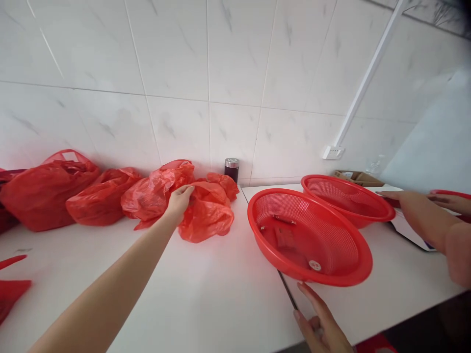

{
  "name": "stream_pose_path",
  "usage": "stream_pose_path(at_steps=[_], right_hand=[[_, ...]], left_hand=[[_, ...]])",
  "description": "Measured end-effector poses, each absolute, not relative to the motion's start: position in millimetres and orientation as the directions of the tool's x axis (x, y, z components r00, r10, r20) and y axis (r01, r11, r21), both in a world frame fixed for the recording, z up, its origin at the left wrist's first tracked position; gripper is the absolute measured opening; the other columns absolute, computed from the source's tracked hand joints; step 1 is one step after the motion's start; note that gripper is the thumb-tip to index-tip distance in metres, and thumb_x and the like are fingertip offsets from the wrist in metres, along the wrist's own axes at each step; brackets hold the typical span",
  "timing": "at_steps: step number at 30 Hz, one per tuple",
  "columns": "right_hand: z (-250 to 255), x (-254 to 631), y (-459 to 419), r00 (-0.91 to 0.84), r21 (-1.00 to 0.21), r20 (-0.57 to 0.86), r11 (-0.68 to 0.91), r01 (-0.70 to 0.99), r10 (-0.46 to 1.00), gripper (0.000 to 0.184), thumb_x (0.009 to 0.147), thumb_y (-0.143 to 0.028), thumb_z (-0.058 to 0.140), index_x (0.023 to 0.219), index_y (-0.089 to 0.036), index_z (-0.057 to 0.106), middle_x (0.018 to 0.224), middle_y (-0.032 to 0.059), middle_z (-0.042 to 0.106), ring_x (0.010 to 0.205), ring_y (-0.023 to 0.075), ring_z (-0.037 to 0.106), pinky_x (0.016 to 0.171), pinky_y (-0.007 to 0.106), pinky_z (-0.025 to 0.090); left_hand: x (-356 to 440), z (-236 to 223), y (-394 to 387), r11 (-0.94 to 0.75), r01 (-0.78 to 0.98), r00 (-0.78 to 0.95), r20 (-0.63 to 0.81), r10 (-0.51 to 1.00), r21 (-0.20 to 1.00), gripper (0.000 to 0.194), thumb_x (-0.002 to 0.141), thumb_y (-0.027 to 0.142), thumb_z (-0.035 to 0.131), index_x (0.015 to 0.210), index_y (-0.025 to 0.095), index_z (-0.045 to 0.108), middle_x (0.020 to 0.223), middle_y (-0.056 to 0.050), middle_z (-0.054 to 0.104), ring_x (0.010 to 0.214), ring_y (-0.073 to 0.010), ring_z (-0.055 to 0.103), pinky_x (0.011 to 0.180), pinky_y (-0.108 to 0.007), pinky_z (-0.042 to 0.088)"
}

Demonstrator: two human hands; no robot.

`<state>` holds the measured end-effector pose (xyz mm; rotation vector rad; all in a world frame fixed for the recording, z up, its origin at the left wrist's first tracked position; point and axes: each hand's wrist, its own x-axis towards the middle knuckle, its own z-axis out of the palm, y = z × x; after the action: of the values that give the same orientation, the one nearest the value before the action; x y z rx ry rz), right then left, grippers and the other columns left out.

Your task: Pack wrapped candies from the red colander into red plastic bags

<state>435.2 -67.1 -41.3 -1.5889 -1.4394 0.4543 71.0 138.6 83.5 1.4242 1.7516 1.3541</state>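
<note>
White counter (221, 294), tiled wall (176, 49) behind. Where's the held red bag (211, 218)?
Left of the near basket (365, 262); pinched by the left hand (179, 201), its bulk spread right and nearer.
Right hand (326, 323)?
Fingers apart, by the basket's near rim. Contact can't be told.

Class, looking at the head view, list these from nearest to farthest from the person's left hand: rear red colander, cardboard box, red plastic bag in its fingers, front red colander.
From the left hand:
1. Red plastic bag, pinched in its fingers.
2. Front red colander, to the right.
3. Rear red colander, farther right.
4. Cardboard box, beyond that colander, by the wall.
</note>
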Motion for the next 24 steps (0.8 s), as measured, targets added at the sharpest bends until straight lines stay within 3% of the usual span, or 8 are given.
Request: stream_pose_path(at_steps=[4, 7, 11, 16, 19, 21, 24], right_hand=[[-31.5, 411.5, -55.9, 0.067, -0.808, 0.314, 0.23, 0.542, 0.947, 0.033, 0.081, -0.05, 0.061, 0.101, -0.025, 0.07, 0.121, 0.0095, 0.064, 0.058, 0.0123, 0.06, 0.056, 0.024, 0.054], [-12.4, 382.1, -53.0, -0.034, -0.825, 0.303, 0.28, 0.491, 0.952, 0.026, 0.086, -0.045, 0.055, 0.095, -0.023, 0.068, 0.105, 0.0069, 0.068, 0.063, 0.0126, 0.061, 0.055, 0.021, 0.051], [26.1, 346.0, -48.9, -0.254, -0.782, 0.364, 0.443, 0.44, 0.896, 0.021, 0.092, -0.033, 0.047, 0.095, -0.022, 0.064, 0.085, 0.0036, 0.067, 0.072, 0.0143, 0.062, 0.059, 0.021, 0.05], [56.4, 309.7, -34.6, -0.393, -0.696, 0.46, 0.598, 0.397, 0.796, 0.02, 0.092, -0.023, 0.046, 0.1, -0.022, 0.064, 0.093, 0.0034, 0.069, 0.085, 0.0159, 0.064, 0.077, 0.027, 0.052], [47.1, 290.0, -18.7, -0.447, -0.633, 0.394, 0.59, 0.502, 0.803, 0.023, 0.091, -0.02, 0.046, 0.1, -0.022, 0.067, 0.097, 0.0045, 0.07, 0.092, 0.0192, 0.065, 0.083, 0.033, 0.052], [31.4, 279.3, -4.1, -0.451, -0.55, 0.34, 0.564, 0.616, 0.825, 0.024, 0.089, -0.02, 0.05, 0.107, -0.02, 0.067, 0.114, 0.0102, 0.066, 0.109, 0.0265, 0.06, 0.091, 0.041, 0.05], [5.7, 267.7, 20.3, -0.415, -0.421, 0.291, 0.505, 0.754, 0.862, 0.044, 0.081, -0.015, 0.06, 0.125, -0.016, 0.06, 0.143, 0.0188, 0.045, 0.135, 0.0395, 0.037, 0.104, 0.053, 0.039]], left_hand=[[65.5, 90.0, 117.8, -0.117, 0.238, -0.293, 0.186, 0.938, 0.964, 0.043, 0.088, 0.049, 0.053, 0.112, 0.015, 0.06, 0.087, -0.005, 0.067, 0.07, -0.0155, 0.063, 0.065, -0.03, 0.052], [62.4, 82.2, 99.0, -0.099, 0.208, -0.239, 0.148, 0.96, 0.973, 0.045, 0.077, 0.055, 0.06, 0.1, 0.016, 0.064, 0.075, -0.002, 0.065, 0.065, -0.0157, 0.061, 0.062, -0.028, 0.048], [72.8, 67.4, 64.0, -0.065, 0.296, -0.064, 0.088, 0.994, 0.953, 0.033, 0.075, 0.049, 0.064, 0.081, 0.017, 0.064, 0.069, 0.001, 0.061, 0.064, -0.0143, 0.057, 0.061, -0.026, 0.042], [90.2, 44.0, 20.4, -0.084, 0.456, 0.122, 0.032, 0.992, 0.886, 0.023, 0.079, 0.038, 0.059, 0.066, 0.019, 0.055, 0.06, 0.005, 0.049, 0.057, -0.0119, 0.045, 0.056, -0.025, 0.036], [88.8, 33.1, 9.1, -0.095, 0.533, 0.127, 0.031, 0.991, 0.841, 0.023, 0.082, 0.037, 0.054, 0.066, 0.02, 0.051, 0.061, 0.005, 0.048, 0.056, -0.0124, 0.044, 0.054, -0.026, 0.035], [86.3, 28.5, 6.8, -0.102, 0.581, 0.103, 0.051, 0.993, 0.808, 0.025, 0.086, 0.041, 0.049, 0.071, 0.021, 0.054, 0.067, 0.003, 0.054, 0.062, -0.0148, 0.051, 0.057, -0.028, 0.041], [86.4, 21.5, 6.8, -0.122, 0.669, 0.043, 0.125, 0.991, 0.733, 0.024, 0.088, 0.042, 0.047, 0.092, 0.023, 0.061, 0.098, -0.005, 0.063, 0.092, -0.0216, 0.06, 0.083, -0.036, 0.047]])
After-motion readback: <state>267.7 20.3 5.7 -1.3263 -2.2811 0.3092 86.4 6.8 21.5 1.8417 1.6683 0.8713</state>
